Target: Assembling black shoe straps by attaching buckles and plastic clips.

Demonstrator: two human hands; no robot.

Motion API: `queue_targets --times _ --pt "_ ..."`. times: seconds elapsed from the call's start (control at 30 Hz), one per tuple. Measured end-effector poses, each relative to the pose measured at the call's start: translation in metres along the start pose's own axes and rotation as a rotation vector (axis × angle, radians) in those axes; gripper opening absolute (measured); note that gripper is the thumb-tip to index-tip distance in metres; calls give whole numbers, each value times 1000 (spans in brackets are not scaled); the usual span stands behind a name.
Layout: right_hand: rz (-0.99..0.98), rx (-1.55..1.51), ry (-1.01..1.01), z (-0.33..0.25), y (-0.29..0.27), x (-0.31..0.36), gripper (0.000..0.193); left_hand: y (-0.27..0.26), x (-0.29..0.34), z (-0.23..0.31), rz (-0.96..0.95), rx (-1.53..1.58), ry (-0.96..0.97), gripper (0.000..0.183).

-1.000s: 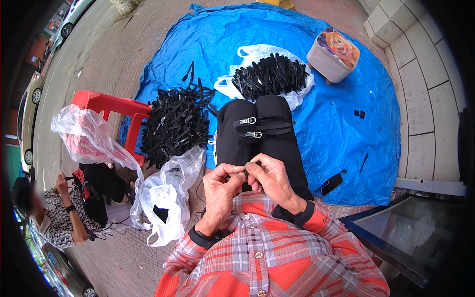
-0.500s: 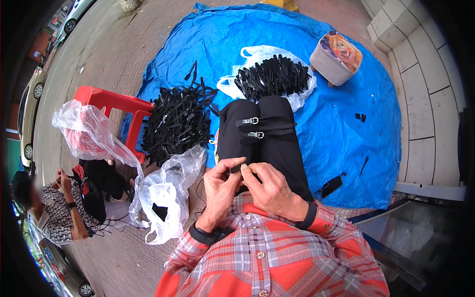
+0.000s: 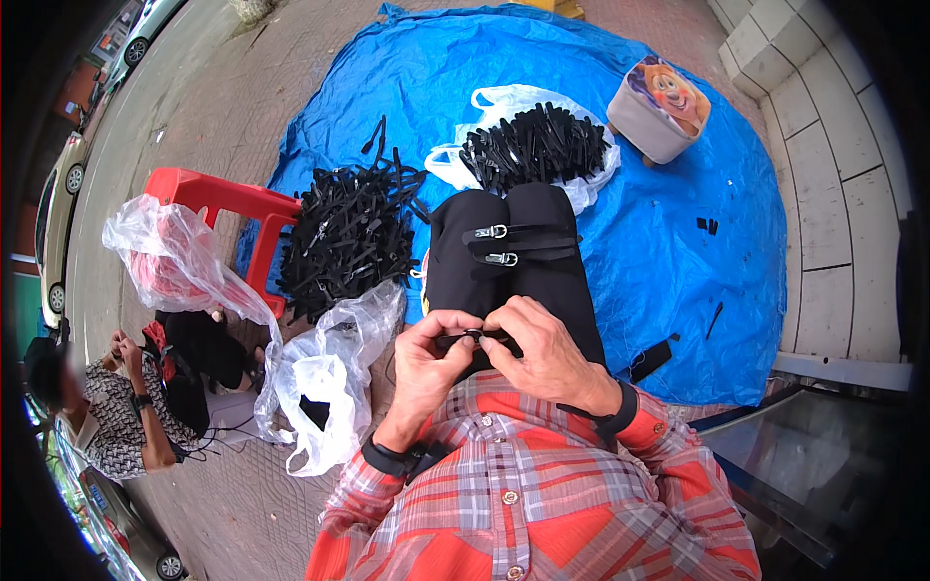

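Close to my body, my left hand and my right hand pinch a short black strap between thumbs and fingertips. A small shiny piece shows on it between the thumbs; the fingers hide most of the rest. Across my black-trousered thighs lie two black straps with silver buckles, one buckle farther out and the other buckle nearer my hands. Beyond my knees, a dense row of black straps rests on a white plastic bag.
Left of my knees is a tangled heap of black straps on a blue tarp. A red stool and plastic bags stand farther left, near a seated person. A cartoon-printed stool stands far right.
My right hand has shifted slightly right and up, its fingers rising over the strap. More of the strap and a shiny piece now show between the thumbs.
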State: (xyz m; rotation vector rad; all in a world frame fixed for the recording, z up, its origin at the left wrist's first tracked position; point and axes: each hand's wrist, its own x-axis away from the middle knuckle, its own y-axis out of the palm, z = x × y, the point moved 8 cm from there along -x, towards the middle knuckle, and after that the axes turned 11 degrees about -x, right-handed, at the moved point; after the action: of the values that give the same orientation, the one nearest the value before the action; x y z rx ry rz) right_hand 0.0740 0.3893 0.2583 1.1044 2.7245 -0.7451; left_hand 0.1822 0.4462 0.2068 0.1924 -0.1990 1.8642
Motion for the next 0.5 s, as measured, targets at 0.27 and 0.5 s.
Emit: queue_targets --times 0.27,0.5 --pt "-155 -827 475 39 21 14 6 0 1 3 -142 88 33 26" --pt "-88 -881 381 18 15 4 23 -8 -3 8 -19 -40 212 18"
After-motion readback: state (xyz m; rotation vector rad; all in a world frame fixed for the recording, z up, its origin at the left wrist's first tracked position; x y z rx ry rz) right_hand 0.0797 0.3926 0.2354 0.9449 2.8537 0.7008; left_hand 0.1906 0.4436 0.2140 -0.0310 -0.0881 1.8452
